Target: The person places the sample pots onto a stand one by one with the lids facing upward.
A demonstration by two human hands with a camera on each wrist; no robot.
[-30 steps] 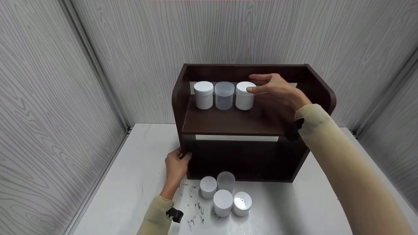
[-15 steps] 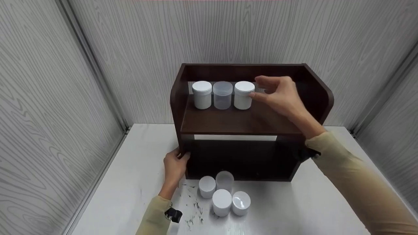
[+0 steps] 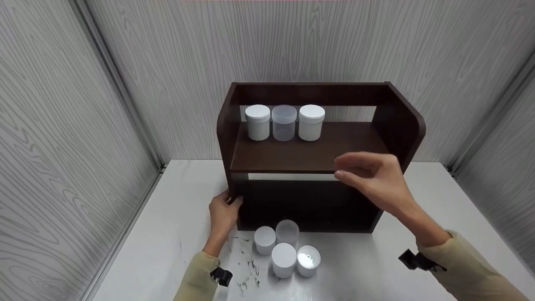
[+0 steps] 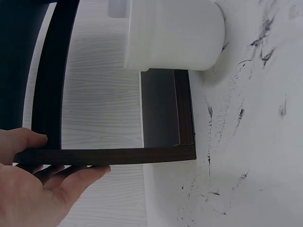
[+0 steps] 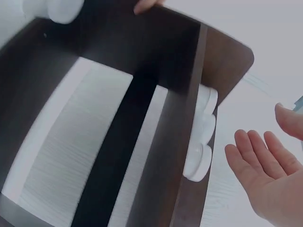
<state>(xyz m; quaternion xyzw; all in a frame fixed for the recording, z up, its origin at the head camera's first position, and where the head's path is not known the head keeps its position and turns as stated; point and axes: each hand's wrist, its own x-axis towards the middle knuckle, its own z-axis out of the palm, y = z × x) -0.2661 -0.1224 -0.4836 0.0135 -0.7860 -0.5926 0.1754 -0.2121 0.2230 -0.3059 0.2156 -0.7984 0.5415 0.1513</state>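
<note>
My left hand [image 3: 222, 212] grips the left side panel of a dark brown shelf [image 3: 309, 209]; in the left wrist view its thumb and fingers lie on both sides of the panel. The right hand [image 3: 378, 177] hangs in front of the shelf's right part, fingers loosely bent, holding nothing. On the upper board stand a white jar [image 3: 258, 123] at the left, a translucent jar [image 3: 284, 123] in the middle and another white jar [image 3: 310, 123] at the right, all upright in a row.
In front of the shelf, several more jars stand close together on the white table [image 3: 179, 251]: white jars [image 3: 284, 260] and a frosted jar [image 3: 287, 232]. Dark marks streak the table beside them. Grey wood-patterned walls [image 3: 292, 42] enclose the table.
The right hand has left the right-hand white jar on the upper board and come down toward me. The jars stay where they were, and the left hand keeps its grip on the panel.
</note>
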